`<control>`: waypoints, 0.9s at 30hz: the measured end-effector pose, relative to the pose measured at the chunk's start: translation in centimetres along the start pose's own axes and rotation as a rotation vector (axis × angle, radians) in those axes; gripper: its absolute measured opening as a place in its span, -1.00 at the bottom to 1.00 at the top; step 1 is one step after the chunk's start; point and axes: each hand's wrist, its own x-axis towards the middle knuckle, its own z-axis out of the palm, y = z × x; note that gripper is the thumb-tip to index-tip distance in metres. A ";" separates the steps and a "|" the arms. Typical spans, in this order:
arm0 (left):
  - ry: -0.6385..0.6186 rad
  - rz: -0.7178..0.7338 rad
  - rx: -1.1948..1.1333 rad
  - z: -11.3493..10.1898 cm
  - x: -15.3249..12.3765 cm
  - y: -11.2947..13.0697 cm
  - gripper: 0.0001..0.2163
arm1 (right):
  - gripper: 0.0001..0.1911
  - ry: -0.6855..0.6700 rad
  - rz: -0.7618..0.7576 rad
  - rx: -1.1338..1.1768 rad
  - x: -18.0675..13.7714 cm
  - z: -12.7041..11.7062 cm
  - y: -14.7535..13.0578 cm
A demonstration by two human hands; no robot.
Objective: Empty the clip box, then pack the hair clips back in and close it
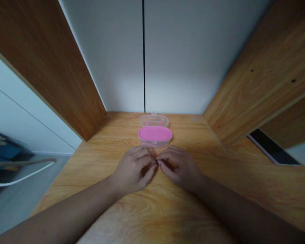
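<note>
My left hand [137,167] and my right hand [180,166] meet over the wooden desk, fingertips pinched together. Between them shows a tiny dark piece [156,161], too small to name, with thin reddish-brown strands [152,154] by the left fingers. Both hands are closed around this spot, and which one bears the dark piece is unclear. Just beyond the fingers stands a small clear plastic box [147,143] with a pink inner tray [155,133]. Its clear lid [154,120] is hinged open toward the back. Some small things show dimly through the box's front wall.
The desk [147,217] runs back to white panels [178,67]. Wooden boards [51,64] rise on the left and right [256,74]. A dark-screened phone or tablet [273,147] lies at the right. Past the left edge are a floor and a white curved tube [22,182].
</note>
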 end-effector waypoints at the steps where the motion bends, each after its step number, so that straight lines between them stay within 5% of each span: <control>1: 0.006 0.009 -0.017 0.0 0.0 0.0 -0.95 | -0.94 0.009 -0.015 -0.002 0.0 0.0 0.0; 27: 0.065 -0.187 -0.289 0.1 -0.1 0.3 -0.97 | -0.77 0.108 -0.137 -0.004 -0.1 0.0 -0.3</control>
